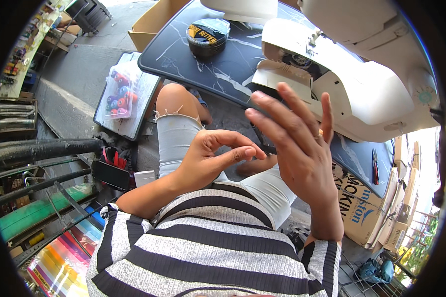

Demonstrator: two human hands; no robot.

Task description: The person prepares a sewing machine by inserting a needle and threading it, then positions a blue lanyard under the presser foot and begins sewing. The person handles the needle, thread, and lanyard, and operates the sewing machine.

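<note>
Above my lap, my left hand (215,151) is closed in a pinch, thumb against fingertips; whatever it may hold is too small to make out. Beside it on the right, my right hand (302,148) is raised with fingers spread and nothing visible in it. Just beyond the right hand stands a white sewing machine (376,94) on a dark marble-patterned table (163,54). Its front cover (282,74) hangs down, and the round metal bobbin area (298,60) shows.
A round dark tin (207,42) sits on the table's left part. Left of my knee, a clear box of coloured bobbins (121,96) rests on a pale board (129,126). Small snips (375,168) lie at the table's right end, above a cardboard box (357,213). Metal bars (44,148) stand left.
</note>
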